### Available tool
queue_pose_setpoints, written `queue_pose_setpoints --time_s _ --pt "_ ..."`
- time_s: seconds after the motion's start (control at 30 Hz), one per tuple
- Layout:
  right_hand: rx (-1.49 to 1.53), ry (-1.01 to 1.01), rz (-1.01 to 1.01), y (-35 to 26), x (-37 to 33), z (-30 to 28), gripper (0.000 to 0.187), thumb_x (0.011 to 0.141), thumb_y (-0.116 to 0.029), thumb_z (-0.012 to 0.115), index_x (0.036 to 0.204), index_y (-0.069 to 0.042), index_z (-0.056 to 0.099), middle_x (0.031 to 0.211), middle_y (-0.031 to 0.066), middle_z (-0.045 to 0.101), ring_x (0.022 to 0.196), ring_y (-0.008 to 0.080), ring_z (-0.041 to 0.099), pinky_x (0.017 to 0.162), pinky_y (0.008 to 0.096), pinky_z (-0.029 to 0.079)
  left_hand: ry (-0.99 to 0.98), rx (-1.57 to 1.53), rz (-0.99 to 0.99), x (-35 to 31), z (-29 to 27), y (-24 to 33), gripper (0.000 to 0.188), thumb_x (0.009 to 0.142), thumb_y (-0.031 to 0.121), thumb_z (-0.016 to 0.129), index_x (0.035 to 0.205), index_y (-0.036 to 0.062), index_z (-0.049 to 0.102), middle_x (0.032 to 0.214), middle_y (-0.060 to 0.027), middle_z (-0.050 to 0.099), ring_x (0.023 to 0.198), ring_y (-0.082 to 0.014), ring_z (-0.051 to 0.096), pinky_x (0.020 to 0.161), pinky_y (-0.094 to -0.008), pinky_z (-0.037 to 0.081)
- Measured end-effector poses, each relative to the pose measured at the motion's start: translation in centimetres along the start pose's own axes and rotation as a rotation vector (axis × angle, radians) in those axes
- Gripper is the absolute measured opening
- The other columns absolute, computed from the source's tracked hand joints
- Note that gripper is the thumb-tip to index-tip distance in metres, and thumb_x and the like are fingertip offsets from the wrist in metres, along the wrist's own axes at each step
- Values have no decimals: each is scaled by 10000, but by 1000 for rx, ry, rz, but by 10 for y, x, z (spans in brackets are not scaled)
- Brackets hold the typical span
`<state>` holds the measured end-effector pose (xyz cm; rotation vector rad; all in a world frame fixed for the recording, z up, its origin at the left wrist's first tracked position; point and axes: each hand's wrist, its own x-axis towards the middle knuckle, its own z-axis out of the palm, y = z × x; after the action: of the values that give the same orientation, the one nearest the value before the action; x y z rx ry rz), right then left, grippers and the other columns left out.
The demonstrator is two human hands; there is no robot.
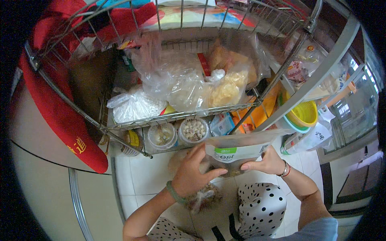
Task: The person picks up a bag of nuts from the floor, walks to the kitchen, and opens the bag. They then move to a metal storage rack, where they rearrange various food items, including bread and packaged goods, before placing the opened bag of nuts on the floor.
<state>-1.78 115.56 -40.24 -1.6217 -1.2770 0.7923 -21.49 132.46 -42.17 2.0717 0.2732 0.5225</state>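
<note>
Between my two hands is a clear plastic pouch with a green and white label on its front. My left hand grips its left side, thumb across the lower front. My right hand holds the right side, its thumb also pressed on the front. Something brownish shows at the bottom of the pouch, too little to name. Below my left wrist, a knotted clear bag with dark brownish contents rests on the tiled floor.
A wire rack stands ahead, its basket filled with plastic bags. Under it are two round clear tubs and a yellow-labelled jar. A red cloth hangs at left; a yellow basket sits at right.
</note>
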Motion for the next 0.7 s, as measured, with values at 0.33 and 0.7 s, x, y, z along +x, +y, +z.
queue_pose_setpoints --time_s 0.33,0.7 --pt "-1 261 -47 -1 -13 -2 559 733 -232 822 1177 10 585 1110 108 641 1024 197 599 914 347 460 4 -37 24 19 -5 21 864 742 266 793 1441 76 322 1327 -186 495 1204 -283 514 1014 -367 405" --pt "-144 677 -195 2 -34 -19 464 796 -181 756 1154 41 561 1063 106 630 968 208 598 870 334 466 107 269 311 38 3 27 555 808 121 683 1332 95 503 1376 -144 469 1196 -327 515 999 -436 415"
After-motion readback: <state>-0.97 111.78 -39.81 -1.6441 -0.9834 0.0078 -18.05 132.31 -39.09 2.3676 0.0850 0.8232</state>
